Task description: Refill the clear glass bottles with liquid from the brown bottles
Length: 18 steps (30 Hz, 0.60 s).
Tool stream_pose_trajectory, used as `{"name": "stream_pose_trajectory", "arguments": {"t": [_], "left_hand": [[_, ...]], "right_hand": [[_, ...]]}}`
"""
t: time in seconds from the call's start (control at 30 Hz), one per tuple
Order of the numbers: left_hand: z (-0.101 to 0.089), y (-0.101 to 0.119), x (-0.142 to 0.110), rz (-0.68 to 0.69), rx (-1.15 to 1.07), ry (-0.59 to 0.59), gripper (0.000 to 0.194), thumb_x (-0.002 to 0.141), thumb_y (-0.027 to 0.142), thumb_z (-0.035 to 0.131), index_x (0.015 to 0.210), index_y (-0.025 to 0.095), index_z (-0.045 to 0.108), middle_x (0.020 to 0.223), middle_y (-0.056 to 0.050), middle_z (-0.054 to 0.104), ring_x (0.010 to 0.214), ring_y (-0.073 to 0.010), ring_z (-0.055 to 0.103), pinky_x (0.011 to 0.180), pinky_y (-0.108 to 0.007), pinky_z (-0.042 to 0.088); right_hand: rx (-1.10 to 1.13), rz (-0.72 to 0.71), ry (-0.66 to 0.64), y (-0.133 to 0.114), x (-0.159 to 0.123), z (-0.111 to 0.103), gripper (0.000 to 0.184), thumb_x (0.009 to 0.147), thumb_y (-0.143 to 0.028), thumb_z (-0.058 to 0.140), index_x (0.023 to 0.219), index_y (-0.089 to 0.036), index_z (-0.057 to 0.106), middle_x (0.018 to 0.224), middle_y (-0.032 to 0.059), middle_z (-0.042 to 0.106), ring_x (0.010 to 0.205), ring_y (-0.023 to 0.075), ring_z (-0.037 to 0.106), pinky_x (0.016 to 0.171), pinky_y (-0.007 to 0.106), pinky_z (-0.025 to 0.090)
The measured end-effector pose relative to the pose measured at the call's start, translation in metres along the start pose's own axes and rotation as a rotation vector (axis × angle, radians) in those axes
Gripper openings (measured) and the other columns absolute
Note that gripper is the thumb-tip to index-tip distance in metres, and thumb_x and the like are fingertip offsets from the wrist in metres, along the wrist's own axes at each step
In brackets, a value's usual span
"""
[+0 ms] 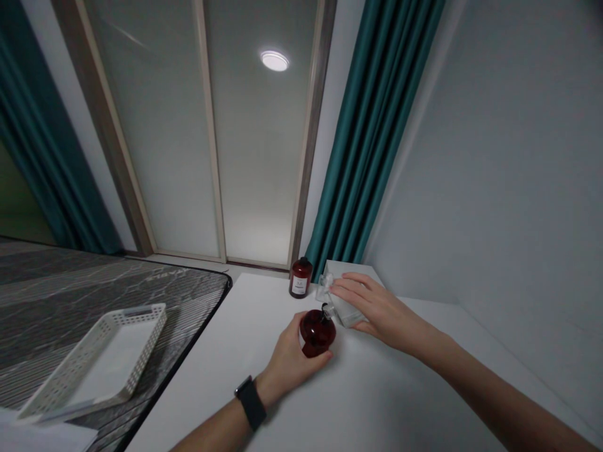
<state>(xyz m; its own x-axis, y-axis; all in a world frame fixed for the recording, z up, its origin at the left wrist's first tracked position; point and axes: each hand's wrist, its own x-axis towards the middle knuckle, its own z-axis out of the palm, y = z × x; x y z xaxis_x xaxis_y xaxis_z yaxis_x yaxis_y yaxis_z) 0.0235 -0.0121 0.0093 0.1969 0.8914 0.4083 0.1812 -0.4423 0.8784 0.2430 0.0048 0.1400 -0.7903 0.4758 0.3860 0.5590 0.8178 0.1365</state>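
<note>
Below centre, our left hand (288, 363) has the round-shouldered, dark red bottle (316, 331) grasped; our right hand (382, 311) spans the white box (340, 268), its grip indeterminate. The labelled, black-capped bottle (301, 276) stands upright, unheld.

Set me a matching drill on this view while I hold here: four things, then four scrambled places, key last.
1. Basket
2. Watch
3. Bottle with label facing camera
4. Bottle with label mostly hidden

A. In the left hand
B. By a teal curtain
C. On the grey patterned surface
D. Around the left wrist

Pairs: 1-C, 2-D, 3-B, 4-A
</note>
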Motion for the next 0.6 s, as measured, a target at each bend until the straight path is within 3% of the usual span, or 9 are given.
{"name": "stream_pose_trajectory", "arguments": {"t": [0.6], "left_hand": [[0.0013,0.0034,0.0007,-0.031,-0.012,0.01,0.062,0.065,0.019,0.08,0.122,0.018,0.054,0.114,-0.008,0.07,0.103,-0.0272,0.067,0.095,-0.042,0.052]], "right_hand": [[-0.056,-0.01,0.036,0.0017,-0.0032,0.0061,0.07,0.083,-0.013,0.072,0.146,-0.022,0.044,0.141,0.0116,0.06,0.139,0.0301,0.046,0.111,0.054,0.048]]}}
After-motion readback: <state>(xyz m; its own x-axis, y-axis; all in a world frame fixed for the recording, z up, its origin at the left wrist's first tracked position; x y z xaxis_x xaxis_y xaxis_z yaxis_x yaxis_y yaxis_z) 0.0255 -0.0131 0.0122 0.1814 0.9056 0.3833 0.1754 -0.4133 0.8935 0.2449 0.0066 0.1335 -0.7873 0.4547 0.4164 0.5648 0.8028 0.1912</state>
